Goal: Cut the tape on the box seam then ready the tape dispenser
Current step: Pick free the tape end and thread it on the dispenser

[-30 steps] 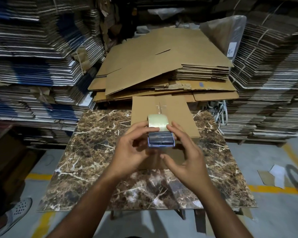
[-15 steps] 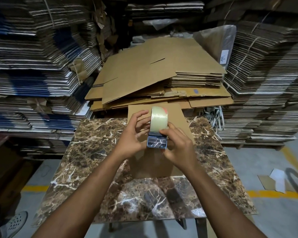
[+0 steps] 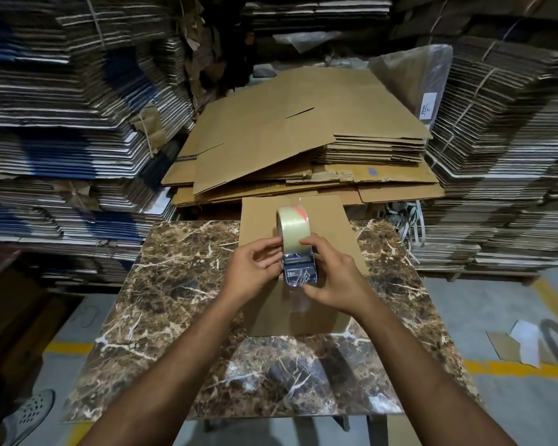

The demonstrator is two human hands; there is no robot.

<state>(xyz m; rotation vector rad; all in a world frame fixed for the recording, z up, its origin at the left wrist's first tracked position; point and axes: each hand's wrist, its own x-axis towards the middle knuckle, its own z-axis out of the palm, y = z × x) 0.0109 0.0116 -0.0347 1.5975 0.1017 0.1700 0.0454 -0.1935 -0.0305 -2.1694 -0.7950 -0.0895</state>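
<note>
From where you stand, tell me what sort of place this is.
Probably a carton warehouse or packing area: bundled stacks of flattened cartons line the walls, loose cardboard sheets pile up behind the table, and yellow lines mark the concrete floor.

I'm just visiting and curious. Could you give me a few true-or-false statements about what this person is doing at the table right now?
1. Both hands hold the tape dispenser. True: the left hand and the right hand grip it from either side.
2. The dispenser lies flat on the floor. False: it is held up above the cardboard box.
3. The box rests on a marble-patterned table. True.
4. The tape roll is black. False: it is pale and see-through.
5. The table is surrounded by bare walls. False: stacks of flattened cardboard stand behind it.
</note>
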